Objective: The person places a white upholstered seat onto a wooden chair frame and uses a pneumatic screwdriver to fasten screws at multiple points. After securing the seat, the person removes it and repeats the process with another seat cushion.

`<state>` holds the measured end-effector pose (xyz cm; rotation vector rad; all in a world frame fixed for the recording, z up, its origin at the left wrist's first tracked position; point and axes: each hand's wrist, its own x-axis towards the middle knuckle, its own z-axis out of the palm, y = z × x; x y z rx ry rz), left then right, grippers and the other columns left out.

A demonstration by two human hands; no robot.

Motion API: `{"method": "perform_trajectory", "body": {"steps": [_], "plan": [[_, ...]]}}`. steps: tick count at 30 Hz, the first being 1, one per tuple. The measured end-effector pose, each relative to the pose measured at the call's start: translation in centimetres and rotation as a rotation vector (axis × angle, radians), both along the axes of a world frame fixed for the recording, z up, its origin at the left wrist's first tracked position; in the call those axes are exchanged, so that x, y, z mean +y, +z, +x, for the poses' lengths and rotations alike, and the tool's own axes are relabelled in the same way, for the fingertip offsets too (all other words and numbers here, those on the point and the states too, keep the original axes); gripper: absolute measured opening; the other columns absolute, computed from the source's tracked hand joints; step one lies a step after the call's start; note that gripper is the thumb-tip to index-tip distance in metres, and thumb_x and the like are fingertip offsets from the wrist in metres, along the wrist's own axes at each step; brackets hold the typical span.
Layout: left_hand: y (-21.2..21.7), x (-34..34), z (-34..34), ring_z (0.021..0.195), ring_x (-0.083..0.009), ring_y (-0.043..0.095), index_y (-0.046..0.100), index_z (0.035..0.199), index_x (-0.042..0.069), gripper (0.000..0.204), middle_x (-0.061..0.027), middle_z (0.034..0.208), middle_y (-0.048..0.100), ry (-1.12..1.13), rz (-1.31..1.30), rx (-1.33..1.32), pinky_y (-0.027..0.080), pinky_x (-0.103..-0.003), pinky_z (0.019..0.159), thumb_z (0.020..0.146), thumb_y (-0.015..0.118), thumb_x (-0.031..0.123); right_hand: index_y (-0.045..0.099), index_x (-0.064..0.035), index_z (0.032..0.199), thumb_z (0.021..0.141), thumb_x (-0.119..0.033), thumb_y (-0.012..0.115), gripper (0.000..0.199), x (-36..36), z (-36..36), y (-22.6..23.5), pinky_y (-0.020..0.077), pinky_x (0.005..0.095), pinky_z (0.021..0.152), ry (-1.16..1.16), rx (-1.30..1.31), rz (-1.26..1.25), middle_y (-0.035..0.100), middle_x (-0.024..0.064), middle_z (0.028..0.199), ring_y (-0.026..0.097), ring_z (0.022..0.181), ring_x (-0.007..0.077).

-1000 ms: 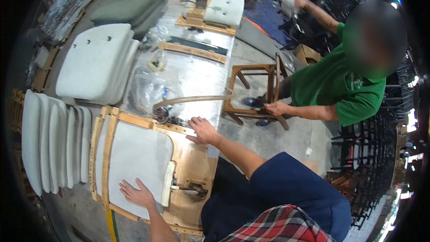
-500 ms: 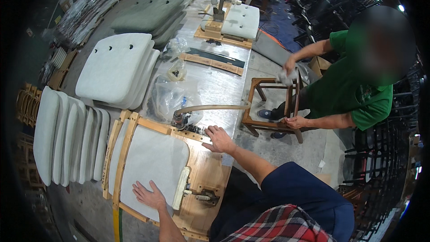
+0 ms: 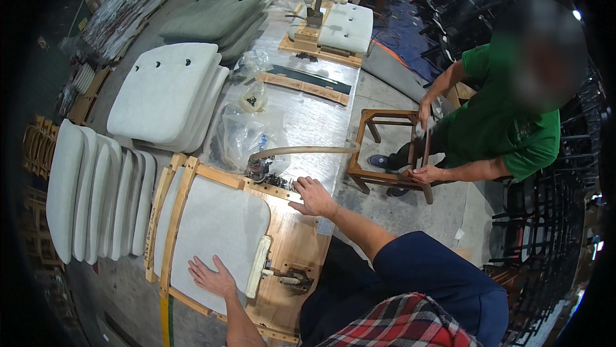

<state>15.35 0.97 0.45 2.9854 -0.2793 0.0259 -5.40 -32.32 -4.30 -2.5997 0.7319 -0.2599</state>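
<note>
Left hand (image 3: 212,277) flat, open on pad (image 3: 215,228) — right hand (image 3: 312,196) spread, empty, on jig (image 3: 292,244) beside tool (image 3: 256,168).

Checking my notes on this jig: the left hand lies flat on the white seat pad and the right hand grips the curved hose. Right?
Not quite. The left hand does lie flat on the white seat pad, but the right hand rests on the wooden jig frame, apart from the curved hose, as the head view shows.

Pale grey-white pad (image 3: 215,228) in a light tan wooden jig (image 3: 292,244), cream clamp bar (image 3: 259,266), dull silver surface (image 3: 314,116), off-white cushions (image 3: 163,90), perhaps greenish cushions (image 3: 212,16) behind, brown chair frame (image 3: 385,154), green shirt (image 3: 507,122), navy sleeve (image 3: 436,276), red plaid cloth (image 3: 404,328).
</note>
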Motion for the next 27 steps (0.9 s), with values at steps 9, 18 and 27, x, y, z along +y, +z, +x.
{"method": "perform_trajectory", "body": {"steps": [9,18,27], "plan": [[-0.3,0.3,0.1,0.154,-0.0314,0.021,0.039,0.156,0.011,0.072,-0.0109,0.166,0.029,0.001,-0.002,-0.017,0.015,-0.053,0.126,0.1,0.051,0.054,0.056,0.0017,0.128,0.089,-0.052,0.065,0.067,0.1,0.2,-0.5,0.0452,0.0484,0.099,-0.005,-0.01,-0.003,0.055,0.0184,0.12,0.053,0.115,0.0362],[-0.7,0.5,0.3,0.152,-0.032,0.025,0.04,0.155,0.011,0.07,-0.0108,0.164,0.033,-0.018,0.016,-0.06,0.019,-0.052,0.123,0.101,0.053,0.052,0.056,0.0023,0.129,0.089,-0.051,0.065,0.067,0.1,0.1,-0.7,0.0448,0.0483,0.099,-0.004,-0.008,-0.016,0.056,0.02,0.122,0.053,0.116,0.0365],[-1.4,0.5,0.5,0.151,-0.0313,0.028,0.04,0.155,0.011,0.069,-0.0113,0.164,0.034,-0.029,0.036,-0.076,0.022,-0.05,0.121,0.101,0.053,0.052,0.056,0.0019,0.128,0.089,-0.051,0.065,0.067,0.1,-0.2,-0.8,0.0453,0.0468,0.099,-0.003,-0.022,-0.047,0.056,0.0198,0.123,0.053,0.117,0.0357]]}}
